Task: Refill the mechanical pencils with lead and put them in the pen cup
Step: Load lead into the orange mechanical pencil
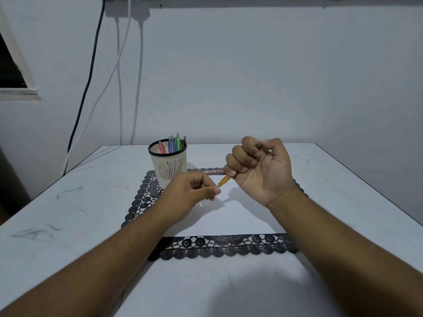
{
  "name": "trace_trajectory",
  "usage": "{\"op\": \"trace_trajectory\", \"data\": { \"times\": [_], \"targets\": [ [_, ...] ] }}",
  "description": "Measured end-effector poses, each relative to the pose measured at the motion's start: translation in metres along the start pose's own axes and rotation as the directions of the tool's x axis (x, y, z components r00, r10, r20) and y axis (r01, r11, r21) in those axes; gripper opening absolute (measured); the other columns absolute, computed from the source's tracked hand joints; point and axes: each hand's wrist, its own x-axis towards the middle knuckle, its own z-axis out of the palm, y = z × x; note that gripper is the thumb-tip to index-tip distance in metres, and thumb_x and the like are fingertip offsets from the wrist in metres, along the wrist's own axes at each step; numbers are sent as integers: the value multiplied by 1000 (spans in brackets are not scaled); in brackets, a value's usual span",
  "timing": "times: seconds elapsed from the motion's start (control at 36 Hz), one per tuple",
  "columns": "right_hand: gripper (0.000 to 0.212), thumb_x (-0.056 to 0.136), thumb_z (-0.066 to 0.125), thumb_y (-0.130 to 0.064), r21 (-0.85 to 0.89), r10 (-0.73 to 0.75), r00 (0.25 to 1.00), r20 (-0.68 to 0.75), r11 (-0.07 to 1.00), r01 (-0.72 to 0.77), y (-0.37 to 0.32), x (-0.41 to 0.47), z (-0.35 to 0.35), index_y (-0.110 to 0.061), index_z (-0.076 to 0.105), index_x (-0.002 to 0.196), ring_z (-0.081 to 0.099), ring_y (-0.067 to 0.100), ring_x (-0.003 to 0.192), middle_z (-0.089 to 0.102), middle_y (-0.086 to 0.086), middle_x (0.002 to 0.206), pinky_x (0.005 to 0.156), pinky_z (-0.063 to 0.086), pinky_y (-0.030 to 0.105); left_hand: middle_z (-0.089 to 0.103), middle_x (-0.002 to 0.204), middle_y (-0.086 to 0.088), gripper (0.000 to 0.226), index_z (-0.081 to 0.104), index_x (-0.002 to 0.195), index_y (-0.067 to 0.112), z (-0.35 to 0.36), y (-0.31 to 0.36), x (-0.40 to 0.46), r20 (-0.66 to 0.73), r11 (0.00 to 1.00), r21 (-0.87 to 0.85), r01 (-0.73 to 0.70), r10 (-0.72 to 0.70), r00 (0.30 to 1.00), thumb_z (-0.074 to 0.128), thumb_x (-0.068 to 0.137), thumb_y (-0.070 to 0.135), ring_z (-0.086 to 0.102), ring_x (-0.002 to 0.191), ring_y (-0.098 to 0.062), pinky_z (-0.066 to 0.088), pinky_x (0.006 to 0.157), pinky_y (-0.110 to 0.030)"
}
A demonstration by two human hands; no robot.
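My right hand is raised above the table, palm toward me, its fingers curled round an orange mechanical pencil whose lower end points down and left. My left hand has thumb and forefinger pinched together right at that end of the pencil; what they pinch is too small to make out. A cream pen cup with a black rim stands behind my left hand and holds several coloured pencils. A dark red lead case lies flat behind my hands.
A white sheet lies on a black lace mat on the white table. Cables hang down the wall at the back left.
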Motion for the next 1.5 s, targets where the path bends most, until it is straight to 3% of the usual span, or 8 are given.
{"op": "trace_trajectory", "data": {
  "times": [0.36, 0.58, 0.83, 1.11, 1.25, 1.33, 1.42, 1.5],
  "targets": [
    [27, 87, 34, -35, 47, 2, 1000, 7, 999, -2, 2, 1, -3, -19, 26, 68, 19, 19, 63, 21, 0, 63, 63, 29, 35, 73, 74, -7, 13, 75, 75, 16, 0, -1, 1, 1, 1000, -7, 8, -8, 1000, 82, 86, 18, 61, 71, -17, 46, 77, -39],
    [27, 86, 38, -37, 169, 7, 994, -108, 986, 12, 1, 1, -8, -19, 28, 68, 20, 19, 62, 20, 0, 65, 62, 30, 34, 73, 76, -5, 6, 75, 85, 7, 0, 1, 1, 9, 1000, -16, 4, -3, 1000, 76, 90, 10, 63, 72, -13, 48, 73, -28],
    [24, 84, 37, -33, 133, -5, 994, -112, 991, 20, 2, 1, -8, -20, 23, 69, 21, 18, 60, 19, 0, 64, 61, 29, 33, 74, 78, -8, 6, 75, 85, 8, -2, -1, 0, 8, 1000, -3, 5, -5, 1000, 76, 91, 11, 63, 74, -17, 48, 79, -39],
    [31, 87, 43, -41, 202, 8, 987, -161, 979, 24, 1, 0, -8, -19, 30, 70, 21, 19, 63, 22, 0, 67, 62, 30, 33, 75, 83, -9, 8, 77, 89, 13, -5, -4, 1, 28, 1000, -24, -20, 20, 999, 72, 94, 9, 64, 77, -17, 49, 73, -26],
    [28, 92, 48, -31, 107, 45, 965, -257, 994, -18, -1, 4, 0, -18, 38, 69, 33, 19, 61, 31, 0, 66, 63, 38, 32, 73, 78, -7, 14, 78, 85, 19, -4, -5, 3, 4, 998, -46, -51, 51, 999, 71, 93, 10, 62, 75, -15, 48, 71, -22],
    [31, 101, 46, -22, -15, 127, 934, -334, 990, -140, 5, 7, -2, -15, 45, 72, 50, 23, 66, 46, 6, 70, 71, 51, 35, 71, 75, -4, 14, 77, 85, 14, -4, -3, 3, -34, 997, -37, -69, 68, 997, 68, 95, 8, 60, 72, -11, 47, 68, -19],
    [38, 108, 45, -35, -266, 212, 899, -384, 907, -327, 8, 5, -6, -11, 57, 81, 61, 26, 72, 63, 13, 79, 67, 57, 36, 71, 75, 0, 14, 73, 88, 11, -5, -2, 2, -57, 997, 5, -80, 80, 995, 65, 99, 15, 61, 72, -9, 47, 69, -16],
    [44, 109, 43, -41, -319, 252, 879, -404, 862, -394, 1, 4, -10, -6, 61, 89, 63, 27, 65, 69, 20, 87, 56, 57, 34, 73, 86, 4, 21, 71, 90, 22, -9, -5, 4, -78, 977, 194, -83, 100, 992, 59, 101, 35, 65, 79, -13, 48, 73, -24]
  ]
}}
